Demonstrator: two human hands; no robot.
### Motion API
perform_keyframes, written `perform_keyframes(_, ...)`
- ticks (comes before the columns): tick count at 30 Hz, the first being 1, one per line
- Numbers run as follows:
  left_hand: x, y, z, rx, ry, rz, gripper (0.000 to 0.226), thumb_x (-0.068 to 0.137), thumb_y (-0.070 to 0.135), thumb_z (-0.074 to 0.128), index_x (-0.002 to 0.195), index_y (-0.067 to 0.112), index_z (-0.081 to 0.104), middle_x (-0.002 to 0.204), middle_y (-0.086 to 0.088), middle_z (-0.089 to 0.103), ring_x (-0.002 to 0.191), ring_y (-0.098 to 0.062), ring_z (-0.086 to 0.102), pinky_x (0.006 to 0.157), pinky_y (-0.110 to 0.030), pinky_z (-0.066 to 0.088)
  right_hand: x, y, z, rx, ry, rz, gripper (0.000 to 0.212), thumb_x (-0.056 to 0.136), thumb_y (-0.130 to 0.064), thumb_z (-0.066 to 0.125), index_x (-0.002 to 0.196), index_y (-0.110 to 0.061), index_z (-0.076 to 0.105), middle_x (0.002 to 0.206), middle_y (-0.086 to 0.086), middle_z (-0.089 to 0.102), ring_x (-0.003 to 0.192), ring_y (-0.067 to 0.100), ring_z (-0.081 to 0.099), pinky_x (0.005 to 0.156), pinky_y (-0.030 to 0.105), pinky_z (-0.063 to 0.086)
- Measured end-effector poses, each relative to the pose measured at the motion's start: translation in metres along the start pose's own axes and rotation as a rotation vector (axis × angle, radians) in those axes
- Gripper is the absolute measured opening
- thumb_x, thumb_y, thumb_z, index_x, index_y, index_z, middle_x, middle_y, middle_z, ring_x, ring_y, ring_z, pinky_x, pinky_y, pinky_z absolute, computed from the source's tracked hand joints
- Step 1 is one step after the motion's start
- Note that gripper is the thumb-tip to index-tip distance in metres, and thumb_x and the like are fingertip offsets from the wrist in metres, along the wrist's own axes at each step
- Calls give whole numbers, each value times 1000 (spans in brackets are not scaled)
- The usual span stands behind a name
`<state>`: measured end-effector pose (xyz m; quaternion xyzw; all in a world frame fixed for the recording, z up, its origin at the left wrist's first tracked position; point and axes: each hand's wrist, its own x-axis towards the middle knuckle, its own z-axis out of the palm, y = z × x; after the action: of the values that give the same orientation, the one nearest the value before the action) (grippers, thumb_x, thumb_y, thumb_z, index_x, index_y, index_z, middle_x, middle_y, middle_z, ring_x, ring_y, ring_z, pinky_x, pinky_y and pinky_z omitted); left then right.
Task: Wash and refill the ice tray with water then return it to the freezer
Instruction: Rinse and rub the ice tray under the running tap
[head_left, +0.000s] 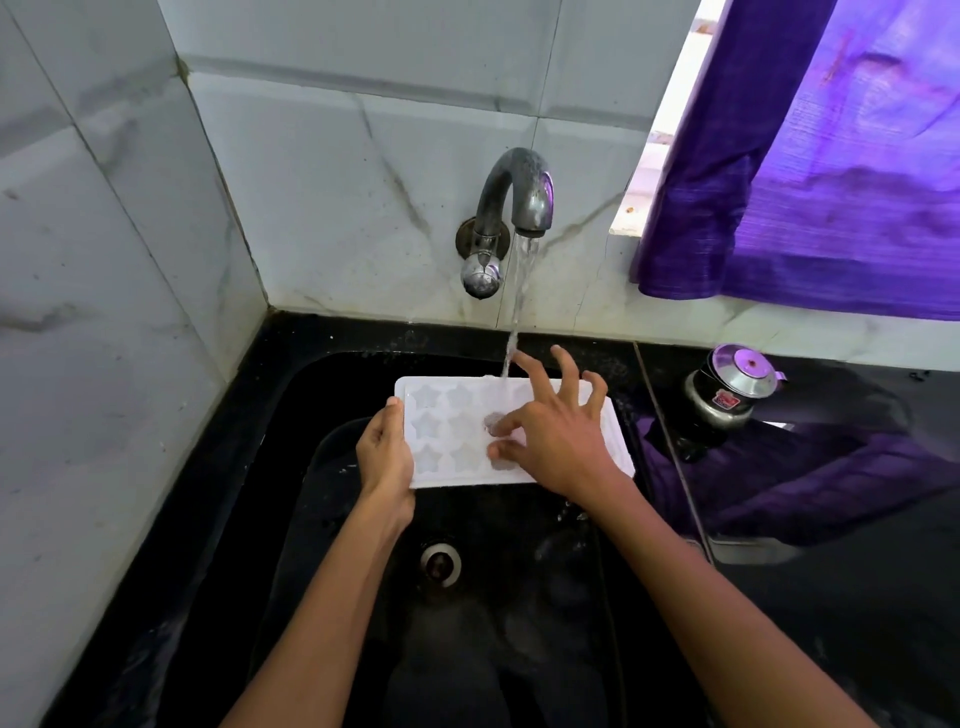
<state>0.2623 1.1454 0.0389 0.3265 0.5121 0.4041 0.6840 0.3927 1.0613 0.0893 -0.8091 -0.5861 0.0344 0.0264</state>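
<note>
Head view. A white ice tray (452, 431) with star-shaped cells is held level over a black sink (291, 415), above and behind the drain (440, 564). The left hand (384, 457) holds the tray's left end, its grip closed on the edge with the thumb on top of the rim. The right hand (556, 436) lies over the right half of the tray, its grip wide: fingers spread, thumb and forefinger pressing into the cells, the other fingers lifted. It holds nothing.

A metal tap (511, 208) on the tiled wall (337, 156) is running. The stream of water (517, 312) falls onto the tray's far edge, just beside the right forefinger. Whether the cells hold water cannot be told.

To the right, on the black table (857, 597), stands a small steel pot (730, 389) with a lid, well apart from the tray. A purple curtain (831, 182) hangs above it, against the window.
</note>
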Motion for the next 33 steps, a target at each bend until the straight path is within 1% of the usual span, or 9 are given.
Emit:
perform_keyframes(2,-1,2,1,-4,13,7,26,98,35,43,82,23,59,86,-4,66,78,-21,65,62,-33,53,-1,-1,-1,87,174,35,22,69,-54,73,82,-36,76,156,-14,17,142,28,-3,107,47,1)
perform_keyframes(4,1,4,1,-15,35,27,27,98,35,43,80,23,59,85,-3,66,77,-21,64,62,-33,53,-4,-3,-2,133,240,41,20,69,-53,74,77,-35,75,155,-15,20,141,27,-1,105,44,0)
perform_keyframes(7,10,8,2,-25,68,36,27,98,35,43,81,21,59,86,-3,66,77,-22,64,66,-35,55,-10,-7,3,109,43,-1,28,91,-52,50,110,-39,67,159,-8,2,143,30,-14,111,52,-3)
perform_keyframes(10,19,10,4,-15,84,43,28,98,36,42,86,18,59,88,-4,66,77,-22,64,66,-35,55,-14,-7,9,54,-38,-39,42,94,-55,41,132,-41,49,160,-5,-5,143,32,-21,112,56,-5)
perform_keyframes(16,23,12,7,-13,71,47,29,99,35,42,84,18,60,84,-2,67,77,-22,65,64,-33,54,-5,-6,16,97,206,-22,30,76,-46,72,103,-33,73,155,1,27,141,34,-4,108,58,2)
perform_keyframes(20,24,13,11,-22,50,34,29,98,36,42,97,14,60,88,-4,67,79,-23,65,65,-34,55,-7,-1,16,43,100,-50,35,89,-47,57,123,-38,60,160,-1,3,137,27,-21,110,56,-3)
perform_keyframes(24,18,7,13,-10,40,23,28,98,36,42,83,20,59,85,-3,66,76,-22,65,65,-35,55,-8,6,13,79,172,-85,25,77,-47,70,100,-37,72,157,0,20,138,29,-12,107,55,-2)
perform_keyframes(29,12,5,16,-3,12,-3,28,98,36,41,82,22,58,87,-4,66,76,-22,64,66,-35,55,-17,13,15,34,113,-109,29,84,-47,63,111,-37,66,160,-1,10,137,27,-19,106,51,-8)
perform_keyframes(33,5,0,17,27,-7,-3,26,98,35,42,85,20,59,85,-4,66,74,-20,64,57,-30,51,-15,21,1,52,18,-78,30,68,-57,73,90,-36,73,157,-12,10,141,26,-17,111,54,-6)
